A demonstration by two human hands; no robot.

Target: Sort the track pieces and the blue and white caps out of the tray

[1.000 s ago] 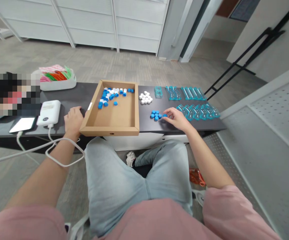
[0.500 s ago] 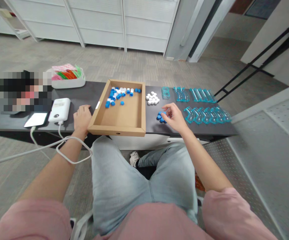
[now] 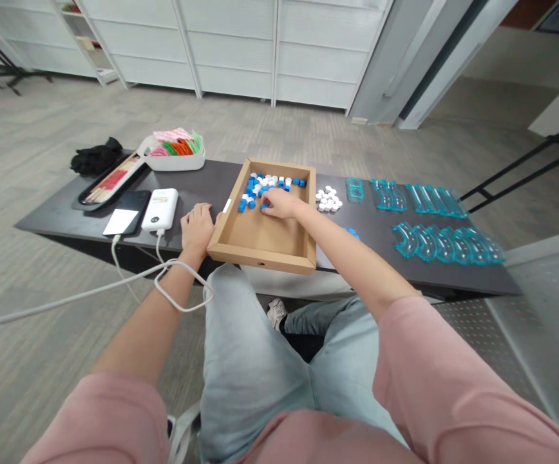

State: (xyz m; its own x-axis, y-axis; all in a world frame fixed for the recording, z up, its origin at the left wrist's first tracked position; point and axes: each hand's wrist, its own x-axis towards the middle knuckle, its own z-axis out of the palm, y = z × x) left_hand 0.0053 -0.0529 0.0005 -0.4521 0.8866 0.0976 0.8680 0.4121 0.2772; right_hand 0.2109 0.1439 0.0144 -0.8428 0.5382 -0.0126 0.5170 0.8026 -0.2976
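A shallow cardboard tray [image 3: 265, 248] sits on the dark table [image 3: 212, 177], with several blue and white caps [image 3: 260, 187] heaped in its far part. My right hand [image 3: 282, 203] reaches into the tray, fingers curled and pinched at the edge of that heap; what they hold is too small to make out. My left hand [image 3: 196, 229] rests palm down on the table against the tray's left wall, fingers loosely bent, holding nothing. A pile of white caps [image 3: 328, 198] lies right of the tray. A few blue caps [image 3: 351, 232] show behind my right forearm.
Clear blue curved pieces [image 3: 446, 235] lie in rows on the table's right side. A white power bank [image 3: 160, 209], a phone [image 3: 127, 212], a black tray with sticks [image 3: 108, 183] and a white tub of coloured items [image 3: 176, 151] stand on the left. A white cable [image 3: 115, 283] loops over my left wrist.
My right hand has left the blue caps on the table and moved left into the cardboard tray. The view has swung left. My left hand stays beside the tray.
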